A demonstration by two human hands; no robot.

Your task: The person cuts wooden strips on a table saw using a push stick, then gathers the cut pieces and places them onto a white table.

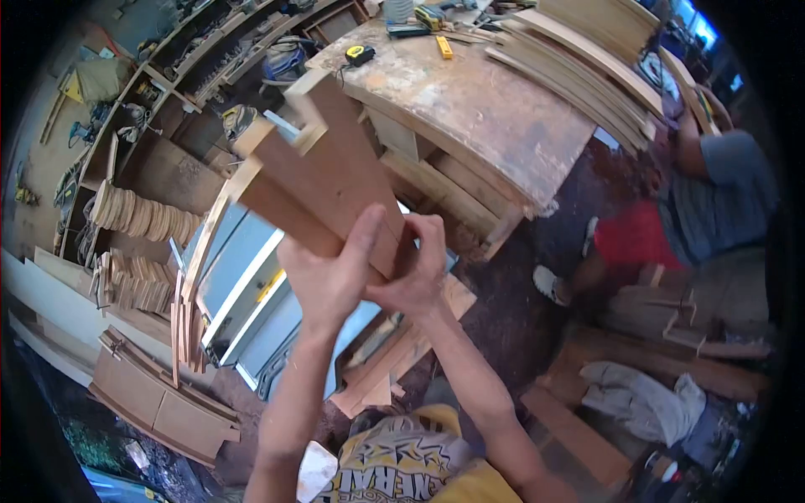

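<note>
Fisheye view, so the edges are pretty warped, and the near end of the boards (323, 168) is hidden behind both hands. Can't tell how many pieces are stacked there. Left hand (329, 277) has its grip wrapped on the boards' lower end, thumb up along the face. Right hand (417, 272) pinches the same end from the other side. Boards stick up and away from the hands, over a grey machine (243, 281). The surface (486, 101) behind holds curved strips (579, 75) and a tape measure (359, 54). Another person (704, 210) is partly cut off at right.

Reddish-brown wooden board (323, 180) with pale edges, yellow tape measure (359, 54), co-worker's red shorts (633, 235), grey-blue shirt (721, 197)
</note>
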